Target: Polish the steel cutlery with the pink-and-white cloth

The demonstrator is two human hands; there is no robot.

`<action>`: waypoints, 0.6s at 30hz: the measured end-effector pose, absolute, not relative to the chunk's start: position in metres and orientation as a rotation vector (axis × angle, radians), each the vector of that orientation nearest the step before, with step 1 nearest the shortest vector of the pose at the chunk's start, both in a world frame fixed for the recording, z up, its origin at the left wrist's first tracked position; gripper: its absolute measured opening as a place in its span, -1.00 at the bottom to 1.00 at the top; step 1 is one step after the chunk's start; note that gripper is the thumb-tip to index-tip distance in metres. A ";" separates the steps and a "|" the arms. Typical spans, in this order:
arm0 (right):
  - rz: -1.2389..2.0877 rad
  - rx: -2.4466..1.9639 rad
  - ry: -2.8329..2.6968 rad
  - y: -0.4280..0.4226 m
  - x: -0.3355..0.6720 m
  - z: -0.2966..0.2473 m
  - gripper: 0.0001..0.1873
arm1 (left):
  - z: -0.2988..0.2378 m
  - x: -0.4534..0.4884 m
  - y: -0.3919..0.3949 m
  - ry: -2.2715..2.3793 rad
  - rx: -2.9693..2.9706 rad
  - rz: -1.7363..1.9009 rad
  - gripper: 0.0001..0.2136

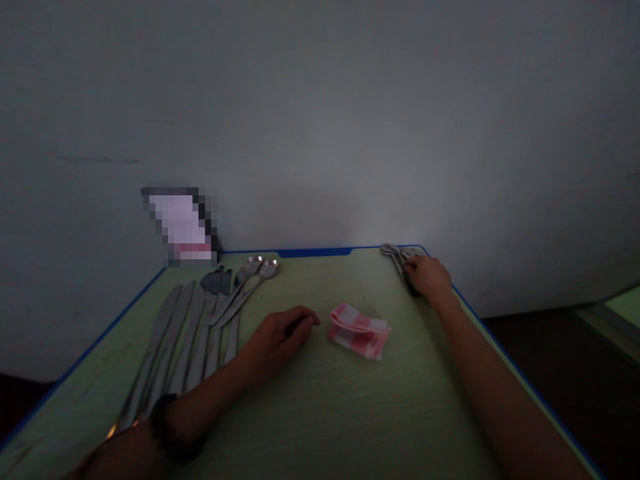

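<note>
At the back right of the table, my right hand (431, 277) has its fingers closed over a small pile of metal cutlery (393, 252). A rounded spoon-like end shows at the pile's left; my fingers cover part of the other pieces. My left hand (280, 337) rests on the table with loosely curled fingers, and nothing shows in them. Just right of its fingertips, apart from them, lies a folded pink-and-white checked cloth (359, 331). Several table knives (183, 333) lie in a row left of my left hand. Several spoons (255, 273) overlap beyond its wrist.
The light green table (310, 427) has a blue edge and stands against a grey wall (320, 133). A blurred-out upright device or card (183, 223) leans at the back left corner. Dark floor (535, 353) shows beyond the right edge.
</note>
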State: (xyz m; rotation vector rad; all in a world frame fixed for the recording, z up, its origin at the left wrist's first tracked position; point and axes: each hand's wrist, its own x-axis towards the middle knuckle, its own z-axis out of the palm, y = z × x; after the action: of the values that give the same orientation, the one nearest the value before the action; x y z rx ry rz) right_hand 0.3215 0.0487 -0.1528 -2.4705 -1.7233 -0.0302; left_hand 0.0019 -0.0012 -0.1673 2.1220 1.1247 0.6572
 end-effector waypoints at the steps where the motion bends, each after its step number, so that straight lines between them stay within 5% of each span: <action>1: -0.038 -2.466 -1.719 0.049 0.321 -0.153 -0.66 | -0.168 0.002 -0.001 1.123 2.119 0.654 -0.74; 18: -0.106 -1.912 -1.906 0.051 0.292 -0.157 -0.70 | -0.169 0.001 -0.001 1.114 2.163 0.591 -0.74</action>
State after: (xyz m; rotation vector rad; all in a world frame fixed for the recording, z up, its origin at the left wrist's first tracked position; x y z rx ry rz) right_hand 0.2917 0.0506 -0.1572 -1.9120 -1.9057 -0.1063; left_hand 0.0011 -0.0009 -0.1685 2.1631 1.1145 0.5907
